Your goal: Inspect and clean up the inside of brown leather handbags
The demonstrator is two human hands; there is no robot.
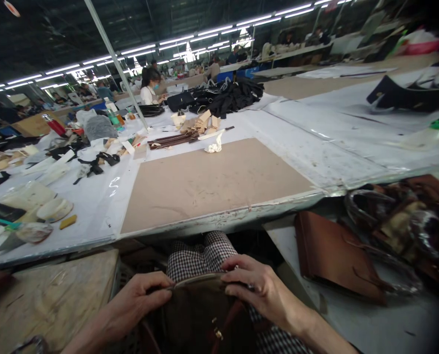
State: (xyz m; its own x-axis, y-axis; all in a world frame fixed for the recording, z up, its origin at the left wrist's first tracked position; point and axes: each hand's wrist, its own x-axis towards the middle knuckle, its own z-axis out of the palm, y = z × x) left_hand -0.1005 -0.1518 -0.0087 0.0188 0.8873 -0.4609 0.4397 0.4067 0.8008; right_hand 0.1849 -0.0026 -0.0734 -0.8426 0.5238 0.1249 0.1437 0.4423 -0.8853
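Observation:
A dark olive-brown bag (193, 314) with brown leather straps and a small gold-coloured clasp rests on my lap, over checked cloth. My left hand (147, 292) pinches the left end of its top edge between thumb and fingers. At the right end of that edge, my right hand (254, 285) grips the rim, its fingers bent over it. The bag's lower part runs out of the picture.
Ahead stands a white-covered worktable with a tan board (212, 179) near its front edge. Brown strips (173, 141) and a heap of black pieces (230, 96) lie beyond. Brown leather bags (333, 255) are at my right, a stained board (57, 295) at my left. A person (151, 88) sits farther off.

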